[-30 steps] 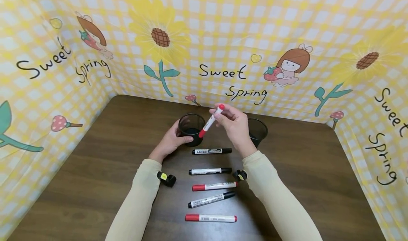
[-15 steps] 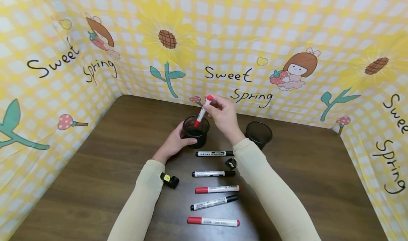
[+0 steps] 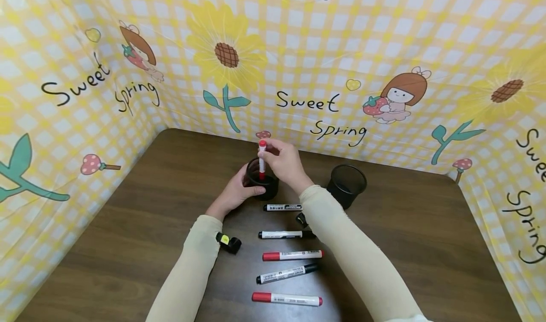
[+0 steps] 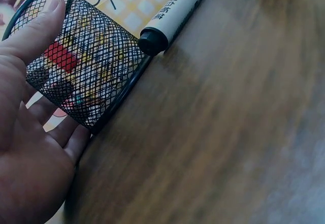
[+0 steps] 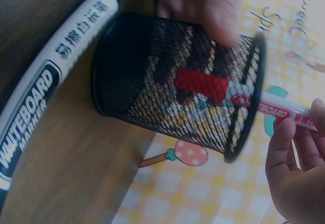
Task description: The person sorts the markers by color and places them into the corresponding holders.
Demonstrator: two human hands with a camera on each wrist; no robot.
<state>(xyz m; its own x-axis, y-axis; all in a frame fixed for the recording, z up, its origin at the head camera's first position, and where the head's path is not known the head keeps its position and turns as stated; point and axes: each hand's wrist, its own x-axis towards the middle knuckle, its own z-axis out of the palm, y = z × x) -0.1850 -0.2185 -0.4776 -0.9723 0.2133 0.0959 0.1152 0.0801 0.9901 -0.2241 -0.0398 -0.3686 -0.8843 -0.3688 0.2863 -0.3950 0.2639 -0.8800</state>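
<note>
My left hand grips a black mesh pen holder round its side, thumb across the front. In the left wrist view that thumb presses the mesh near the rim. My right hand pinches a red whiteboard marker near its upper end, above the holder's mouth. Through the mesh in the right wrist view, the marker's red cap points down inside the holder, short of its base. Just in front of the holder lies a black whiteboard marker, partly covered by the right sleeve.
A second black mesh pen holder stands to the right. Nearer me, in a column on the brown table, lie another black marker, a red marker, a tilted black marker and a red marker. Patterned cloth walls the back and sides.
My right hand has moved left with the red marker, turned it more upright and lowered its cap end into the pen holder. My left hand keeps its grip on the holder.
</note>
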